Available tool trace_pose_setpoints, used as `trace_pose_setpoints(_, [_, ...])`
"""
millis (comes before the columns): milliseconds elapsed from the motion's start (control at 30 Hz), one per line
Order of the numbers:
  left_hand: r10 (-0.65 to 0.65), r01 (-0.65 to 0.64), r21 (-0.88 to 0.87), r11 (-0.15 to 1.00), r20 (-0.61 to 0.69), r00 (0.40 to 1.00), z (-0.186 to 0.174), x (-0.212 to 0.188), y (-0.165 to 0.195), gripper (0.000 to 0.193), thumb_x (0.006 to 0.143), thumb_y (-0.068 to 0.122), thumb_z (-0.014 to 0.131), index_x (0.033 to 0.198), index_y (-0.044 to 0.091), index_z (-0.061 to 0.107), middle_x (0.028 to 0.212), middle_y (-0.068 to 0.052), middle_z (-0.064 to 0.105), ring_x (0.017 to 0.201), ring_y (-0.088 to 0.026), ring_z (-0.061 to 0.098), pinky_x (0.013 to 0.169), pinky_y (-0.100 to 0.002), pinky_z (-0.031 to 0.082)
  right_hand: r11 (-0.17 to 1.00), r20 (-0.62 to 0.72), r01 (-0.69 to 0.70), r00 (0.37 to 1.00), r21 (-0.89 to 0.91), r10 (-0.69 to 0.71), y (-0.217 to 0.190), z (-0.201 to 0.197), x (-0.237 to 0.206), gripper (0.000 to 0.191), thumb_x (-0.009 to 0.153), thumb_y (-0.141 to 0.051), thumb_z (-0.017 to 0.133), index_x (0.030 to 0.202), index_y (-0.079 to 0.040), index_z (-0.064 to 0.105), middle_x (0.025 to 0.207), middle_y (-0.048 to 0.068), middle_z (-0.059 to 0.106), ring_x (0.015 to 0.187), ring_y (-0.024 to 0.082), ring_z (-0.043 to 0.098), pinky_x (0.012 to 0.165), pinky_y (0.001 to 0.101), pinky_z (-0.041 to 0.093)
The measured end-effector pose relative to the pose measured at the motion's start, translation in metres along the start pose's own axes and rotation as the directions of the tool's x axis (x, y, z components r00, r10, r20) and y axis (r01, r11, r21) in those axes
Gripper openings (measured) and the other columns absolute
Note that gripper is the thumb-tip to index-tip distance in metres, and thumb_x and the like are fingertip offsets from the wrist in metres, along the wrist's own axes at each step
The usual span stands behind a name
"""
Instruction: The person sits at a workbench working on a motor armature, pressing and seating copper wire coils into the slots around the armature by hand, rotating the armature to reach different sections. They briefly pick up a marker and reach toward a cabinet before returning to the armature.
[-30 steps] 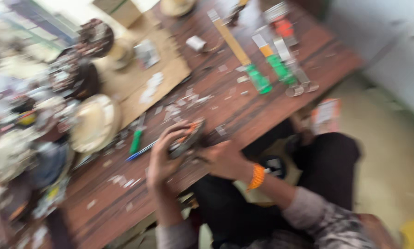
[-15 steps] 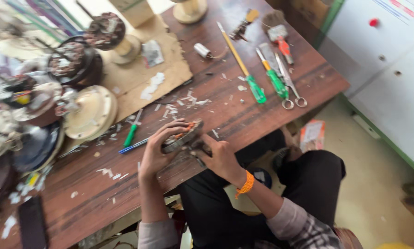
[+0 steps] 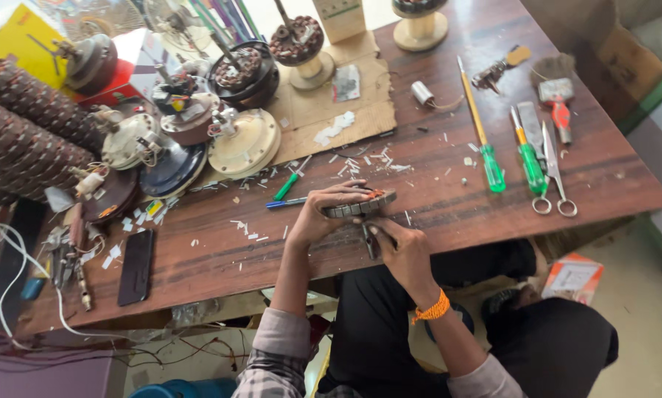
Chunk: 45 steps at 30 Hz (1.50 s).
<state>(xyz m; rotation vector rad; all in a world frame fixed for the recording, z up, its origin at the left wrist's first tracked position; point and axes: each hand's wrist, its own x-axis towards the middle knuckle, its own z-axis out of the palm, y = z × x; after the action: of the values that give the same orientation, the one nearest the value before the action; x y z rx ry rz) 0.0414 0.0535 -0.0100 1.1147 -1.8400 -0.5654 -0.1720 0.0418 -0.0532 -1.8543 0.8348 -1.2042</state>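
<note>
Dark brown wooden worktable (image 3: 449, 221), scratched, strewn with small white scraps of paper. Pale floor at the right edge, with a green-trimmed wall or cabinet above it. Person seated at the near edge, black trousers, checked sleeves.

Left hand (image 3: 317, 218): fingers curled over the top and near side of a round, flat grey metal motor core with copper-orange showing at its rim (image 3: 360, 206), gripping it closed at the table edge. Thumb hidden; cannot tell how far it wraps.

Right hand (image 3: 403, 250), orange band at the wrist: fingers drawn narrow, pinched on a thin dark tool (image 3: 368, 239) whose tip points up at the underside of the core. Exact kind of tool too small to tell.

Just left of the left fingers: a blue pen (image 3: 285, 203) and a small green-handled screwdriver (image 3: 289, 183). Well to the right of the right fingers: long yellow-shafted screwdriver with green handle (image 3: 484, 136), a second green-handled one (image 3: 528, 153), steel scissors (image 3: 554, 173), a red-handled brush (image 3: 558, 103). Beyond the fingers, on a brown cardboard sheet (image 3: 323, 110): cream round fan motor housing (image 3: 244, 144), more wound motor parts. Far left: black flat phone (image 3: 135, 267), white cable
</note>
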Motion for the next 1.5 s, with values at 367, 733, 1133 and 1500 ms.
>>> trace_pose_setpoints(367, [-0.264, 0.261, -0.072, 0.963, -0.022, 0.964, -0.014, -0.005, 0.015, 0.092, 0.071, 0.006, 0.091, 0.152, 0.007, 0.047, 0.120, -0.008, 0.078, 0.114, -0.019, 0.072, 0.099, -0.036, 0.056, 0.997, -0.044, -0.047, 0.998, -0.061, 0.044, -0.007, 0.009, 0.001, 0.015, 0.092, -0.019, 0.072, 0.094, -0.005, 0.071, 0.073, 0.020, 0.069, 0.069, 0.039, 0.070, 0.058, 0.0450, 0.051])
trace_pose_setpoints(733, [-0.018, 0.046, 0.210, 0.977, -0.136, 0.991, 0.006, -0.022, 0.005, 0.048, 0.074, 0.002, 0.085, 0.119, 0.012, 0.070, 0.124, -0.005, 0.074, 0.123, -0.027, 0.070, 0.106, -0.038, 0.057, 0.941, 0.205, -0.323, 0.932, 0.097, 0.298, 0.006, -0.025, -0.005, 0.017, 0.095, -0.015, 0.073, 0.100, 0.001, 0.074, 0.067, 0.008, 0.063, 0.057, 0.010, 0.049, 0.052, 0.0299, 0.039])
trace_pose_setpoints(1133, [0.020, 0.010, 0.235, 0.972, -0.123, 0.992, 0.018, -0.016, 0.028, 0.039, 0.079, 0.015, 0.080, 0.112, 0.011, 0.061, 0.118, -0.001, 0.073, 0.108, -0.025, 0.070, 0.095, -0.038, 0.051, 0.979, 0.289, -0.200, 0.940, 0.029, 0.184, -0.046, -0.070, 0.009, 0.009, 0.096, -0.001, 0.074, 0.105, 0.002, 0.073, 0.094, 0.002, 0.075, 0.082, 0.003, 0.063, 0.073, 0.0194, 0.051])
trace_pose_setpoints(1500, [0.093, -0.053, 0.239, 0.970, -0.160, 0.983, 0.024, -0.011, 0.028, 0.040, 0.082, 0.016, 0.079, 0.115, 0.009, 0.057, 0.113, -0.002, 0.072, 0.106, -0.022, 0.071, 0.093, -0.036, 0.050, 0.995, 0.290, -0.081, 0.953, -0.055, 0.093, -0.075, -0.059, 0.045, 0.007, 0.100, 0.000, 0.073, 0.106, 0.003, 0.072, 0.096, 0.003, 0.074, 0.085, 0.003, 0.060, 0.077, 0.0202, 0.050])
